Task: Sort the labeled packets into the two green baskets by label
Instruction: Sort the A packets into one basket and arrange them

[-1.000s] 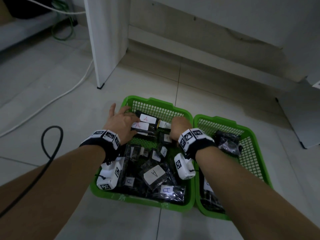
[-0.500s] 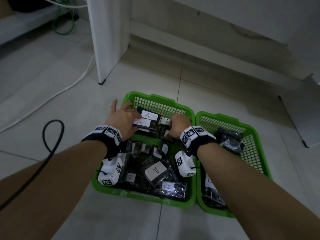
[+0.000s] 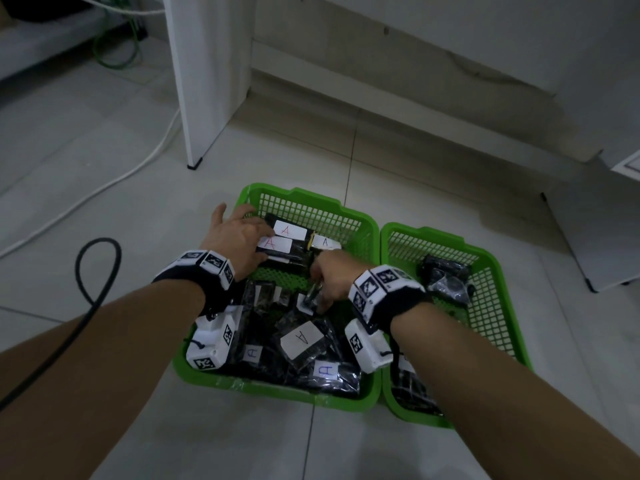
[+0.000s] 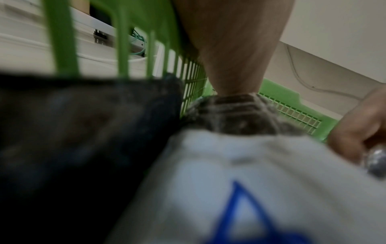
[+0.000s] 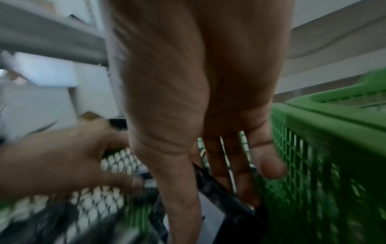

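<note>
My left hand (image 3: 239, 239) lies with fingers spread on the "A" packets (image 3: 275, 244) at the far end of the left green basket (image 3: 273, 393), a wide grip holding nothing. My right hand (image 3: 332, 271) pinches a small black packet (image 3: 308, 301) mid-basket, its label unreadable. A few dark packets lie in the right green basket (image 3: 498, 327) just beside it on the floor.
</note>
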### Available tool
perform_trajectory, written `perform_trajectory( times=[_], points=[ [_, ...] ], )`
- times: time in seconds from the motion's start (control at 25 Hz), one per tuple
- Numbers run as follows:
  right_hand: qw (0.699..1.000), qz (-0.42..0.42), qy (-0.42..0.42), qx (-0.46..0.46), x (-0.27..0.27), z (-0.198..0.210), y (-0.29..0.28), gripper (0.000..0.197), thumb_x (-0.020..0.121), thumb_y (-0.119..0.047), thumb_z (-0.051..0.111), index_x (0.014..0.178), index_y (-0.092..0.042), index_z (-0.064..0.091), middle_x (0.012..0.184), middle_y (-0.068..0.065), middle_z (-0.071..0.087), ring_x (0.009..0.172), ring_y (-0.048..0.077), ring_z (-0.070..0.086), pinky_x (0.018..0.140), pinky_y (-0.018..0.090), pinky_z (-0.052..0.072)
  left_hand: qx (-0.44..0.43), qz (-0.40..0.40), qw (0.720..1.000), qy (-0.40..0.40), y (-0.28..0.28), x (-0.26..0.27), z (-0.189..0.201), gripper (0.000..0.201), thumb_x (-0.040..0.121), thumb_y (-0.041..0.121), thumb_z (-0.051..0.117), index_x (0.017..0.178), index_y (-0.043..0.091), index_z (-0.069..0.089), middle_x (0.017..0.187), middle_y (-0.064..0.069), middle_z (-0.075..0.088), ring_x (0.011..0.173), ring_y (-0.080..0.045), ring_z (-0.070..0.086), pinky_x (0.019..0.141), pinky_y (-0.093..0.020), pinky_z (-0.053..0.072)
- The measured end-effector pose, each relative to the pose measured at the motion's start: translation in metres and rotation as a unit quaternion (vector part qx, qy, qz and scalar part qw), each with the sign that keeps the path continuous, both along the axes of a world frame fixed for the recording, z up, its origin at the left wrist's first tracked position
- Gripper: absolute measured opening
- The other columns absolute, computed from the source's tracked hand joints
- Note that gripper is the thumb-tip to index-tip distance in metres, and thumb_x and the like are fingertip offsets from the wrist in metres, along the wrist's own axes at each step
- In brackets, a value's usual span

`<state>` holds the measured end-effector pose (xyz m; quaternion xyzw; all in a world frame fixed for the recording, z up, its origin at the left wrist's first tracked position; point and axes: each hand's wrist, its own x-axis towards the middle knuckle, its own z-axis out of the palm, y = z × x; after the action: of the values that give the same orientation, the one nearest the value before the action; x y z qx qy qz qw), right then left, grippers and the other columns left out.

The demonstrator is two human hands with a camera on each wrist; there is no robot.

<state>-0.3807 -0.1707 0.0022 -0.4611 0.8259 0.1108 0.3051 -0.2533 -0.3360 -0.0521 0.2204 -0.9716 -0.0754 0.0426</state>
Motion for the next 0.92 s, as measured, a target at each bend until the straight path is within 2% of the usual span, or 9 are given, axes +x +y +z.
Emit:
perform_trajectory(
  times=[0.16,0.24,0.32,0.4,0.48,0.56,0.64,0.76,0.92],
  points=[
    [0.971,-0.193,-0.097,-0.101,-0.031,0.030,0.007,0.026,0.079,-0.008,0.083,0.101,-0.006,0.069,0.088,0.007,0.069,0.062,0.017,0.072,0.048,0.023,0.053,0.000,0.000,1.000,0.000,-0.001,0.001,-0.001,0.047,0.086,0.045,0.065,0.131,0.036,0.057,0.138,0.015,0.053,0.144,-0.016,0.022,0.118,-0.056,0.009],
    [0.946,-0.259,-0.079,-0.176,-0.051,0.045,0.009,0.024,0.084,0.002,0.075,0.104,-0.006,0.065,0.091,0.007,0.064,0.060,0.020,0.074,0.052,0.025,0.059,0.001,0.001,1.000,0.002,-0.001,-0.001,-0.001,0.046,0.085,0.045,0.064,0.130,0.036,0.056,0.138,0.015,0.053,0.144,-0.015,0.022,0.118,-0.056,0.009],
    [0.930,-0.296,-0.043,-0.214,-0.063,0.049,0.006,0.014,0.088,0.001,0.065,0.101,-0.004,0.064,0.094,0.011,0.063,0.064,0.026,0.075,0.062,0.037,0.064,0.003,0.004,1.000,0.001,-0.001,-0.001,-0.001,0.047,0.085,0.045,0.065,0.130,0.036,0.057,0.138,0.016,0.053,0.144,-0.014,0.022,0.118,-0.056,0.009],
    [0.927,-0.303,-0.023,-0.219,-0.063,0.044,0.000,0.009,0.093,-0.009,0.059,0.094,-0.001,0.064,0.092,0.018,0.067,0.066,0.031,0.076,0.065,0.042,0.064,0.002,0.003,1.000,0.001,-0.001,0.000,-0.002,0.047,0.085,0.045,0.065,0.131,0.036,0.057,0.138,0.016,0.053,0.144,-0.014,0.022,0.118,-0.056,0.009],
    [0.936,-0.283,0.001,-0.210,-0.054,0.036,-0.007,0.021,0.094,-0.017,0.051,0.082,-0.002,0.059,0.083,0.021,0.066,0.076,0.035,0.075,0.057,0.036,0.058,0.000,0.002,1.000,0.002,-0.001,0.000,-0.002,0.047,0.086,0.045,0.065,0.131,0.037,0.056,0.138,0.016,0.053,0.144,-0.014,0.022,0.118,-0.056,0.010],
    [0.952,-0.249,0.004,-0.177,-0.042,0.026,-0.015,0.028,0.097,-0.022,0.045,0.077,-0.005,0.055,0.076,0.017,0.057,0.084,0.033,0.072,0.062,0.037,0.056,0.002,0.002,1.000,-0.001,-0.001,0.000,0.000,0.046,0.086,0.045,0.064,0.131,0.037,0.056,0.138,0.016,0.053,0.144,-0.015,0.022,0.118,-0.056,0.010],
    [0.966,-0.216,-0.009,-0.139,-0.032,0.014,-0.020,0.034,0.099,-0.024,0.042,0.074,-0.006,0.056,0.076,0.011,0.053,0.078,0.029,0.068,0.065,0.039,0.058,0.001,0.001,1.000,-0.005,0.000,0.001,0.000,0.046,0.086,0.045,0.065,0.130,0.036,0.056,0.138,0.014,0.053,0.145,-0.016,0.022,0.118,-0.056,0.009],
    [0.965,-0.222,-0.032,-0.137,-0.029,0.004,-0.020,0.027,0.091,-0.017,0.053,0.066,-0.007,0.050,0.068,0.006,0.053,0.062,0.024,0.057,0.055,0.032,0.047,0.000,-0.002,1.000,-0.002,-0.001,0.001,0.001,0.046,0.085,0.045,0.067,0.128,0.035,0.058,0.137,0.013,0.054,0.143,-0.016,0.024,0.118,-0.056,0.008],
    [0.920,-0.325,0.043,-0.215,-0.047,0.011,-0.014,0.019,0.081,-0.014,0.066,0.067,-0.009,0.054,0.064,0.001,0.057,0.053,0.017,0.057,0.043,0.021,0.043,-0.003,-0.002,1.000,0.004,0.000,0.000,0.001,0.046,0.083,0.043,0.070,0.127,0.034,0.060,0.132,0.011,0.057,0.139,-0.015,0.029,0.118,-0.055,0.008]
  ],
)
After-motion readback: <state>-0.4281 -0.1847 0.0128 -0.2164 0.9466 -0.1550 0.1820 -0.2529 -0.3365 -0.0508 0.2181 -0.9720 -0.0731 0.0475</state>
